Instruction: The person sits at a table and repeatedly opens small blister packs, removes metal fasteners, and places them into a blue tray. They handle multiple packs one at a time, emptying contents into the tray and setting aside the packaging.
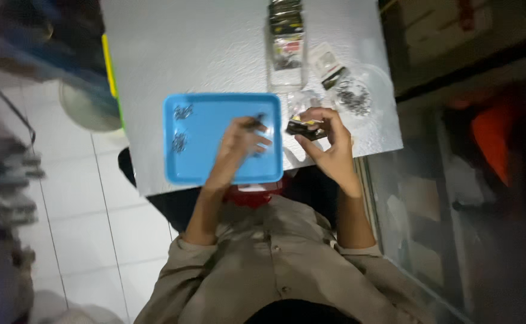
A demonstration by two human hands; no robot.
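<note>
My left hand [242, 144] hovers over the right half of a blue tray [191, 168], its fingers pinched on a small dark part [255, 122]. The picture is too blurred to tell what kind of part it is. My right hand [330, 143] is just right of the tray and holds a small black and yellow packet [305, 128] between thumb and fingers. Two little clusters of dark parts [182, 112] [179, 143] lie on the tray's left side.
The tray sits on a white table [215, 54]. Behind it stand a tall clear bag of packets [287, 51], a small flat packet [329, 65] and a clear round dish of dark parts [354, 96]. White floor tiles lie to the left, dark shelving to the right.
</note>
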